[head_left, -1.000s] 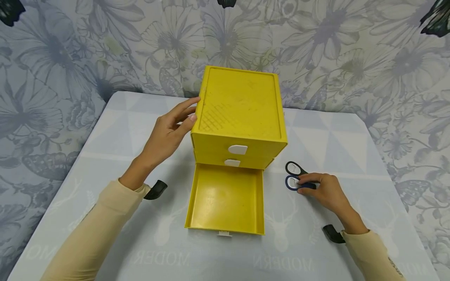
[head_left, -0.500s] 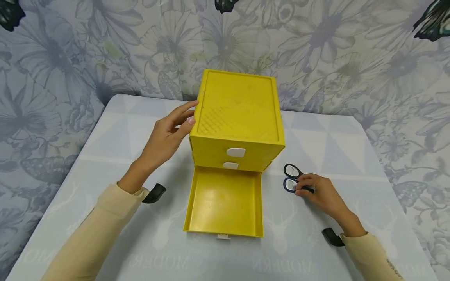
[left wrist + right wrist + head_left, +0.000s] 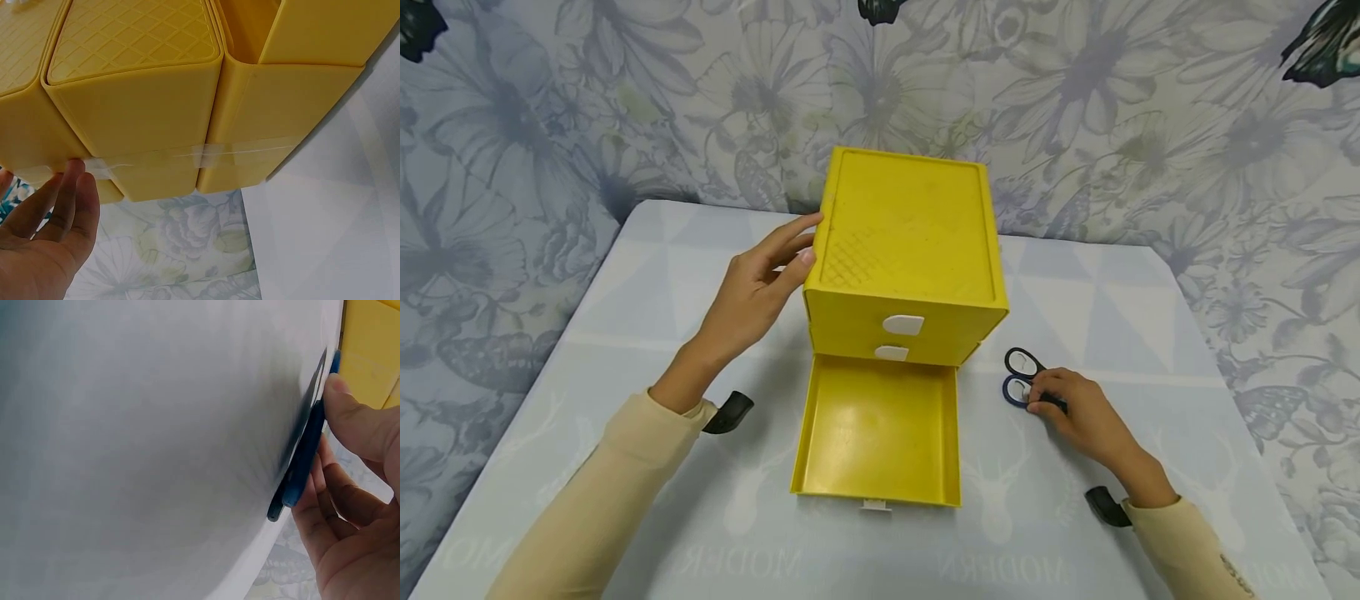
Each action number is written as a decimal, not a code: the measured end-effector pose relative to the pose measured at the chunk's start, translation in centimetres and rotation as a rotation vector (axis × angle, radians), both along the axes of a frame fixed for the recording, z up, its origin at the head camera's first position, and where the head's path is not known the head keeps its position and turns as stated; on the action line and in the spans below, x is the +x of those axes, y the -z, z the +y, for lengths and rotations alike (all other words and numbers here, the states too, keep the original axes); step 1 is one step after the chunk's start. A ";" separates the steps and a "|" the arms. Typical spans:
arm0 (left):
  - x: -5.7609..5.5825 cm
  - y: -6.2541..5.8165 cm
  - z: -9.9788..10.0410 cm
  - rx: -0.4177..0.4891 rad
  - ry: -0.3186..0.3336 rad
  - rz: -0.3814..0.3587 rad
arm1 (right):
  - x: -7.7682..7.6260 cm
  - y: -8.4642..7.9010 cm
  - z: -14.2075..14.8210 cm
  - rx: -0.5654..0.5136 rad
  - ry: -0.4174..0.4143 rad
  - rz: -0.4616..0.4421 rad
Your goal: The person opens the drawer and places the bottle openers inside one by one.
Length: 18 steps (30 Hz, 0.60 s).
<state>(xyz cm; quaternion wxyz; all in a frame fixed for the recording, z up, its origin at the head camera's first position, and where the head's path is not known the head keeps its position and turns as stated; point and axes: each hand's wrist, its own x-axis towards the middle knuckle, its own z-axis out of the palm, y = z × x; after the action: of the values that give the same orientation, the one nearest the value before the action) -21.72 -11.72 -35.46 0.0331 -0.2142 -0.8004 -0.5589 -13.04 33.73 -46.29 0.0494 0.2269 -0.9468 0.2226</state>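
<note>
A yellow drawer unit stands on the table, its lowest drawer pulled out toward me with nothing inside. Two white handles show on the shut upper drawers. My left hand touches the unit's left side near the top with its fingers extended; in the left wrist view the fingertips meet the wall beside a strip of clear tape. To the right of the unit, my right hand pinches scissors with dark finger loops, low over the table. The loops point toward the unit, while the fingers cover much of the rest.
The pale patterned table has its far edge close to a floral wall. A black strap end juts from each sleeve near the wrist. The pulled-out drawer reaches toward the table's front.
The right hand has shifted slightly left along the scissors and grips them closer to the loops. The left hand stays at the unit's side, and the view has tilted a little.
</note>
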 end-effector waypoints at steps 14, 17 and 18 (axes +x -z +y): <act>-0.1 0.0 0.0 0.000 0.008 -0.005 | 0.6 -1.6 -0.8 -0.018 0.009 0.013; -0.1 0.0 0.0 0.002 0.008 -0.010 | 0.8 -2.4 -1.4 -0.020 0.002 0.029; -0.1 0.0 0.0 0.004 0.008 -0.010 | 0.9 -2.8 -1.7 -0.019 0.001 0.037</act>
<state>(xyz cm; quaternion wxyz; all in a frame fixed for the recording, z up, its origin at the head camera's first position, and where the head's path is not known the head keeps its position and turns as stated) -21.83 -11.73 -35.50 0.0270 -0.2145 -0.7986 -0.5616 -12.11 32.05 -43.54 0.0690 0.2300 -0.9437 0.2275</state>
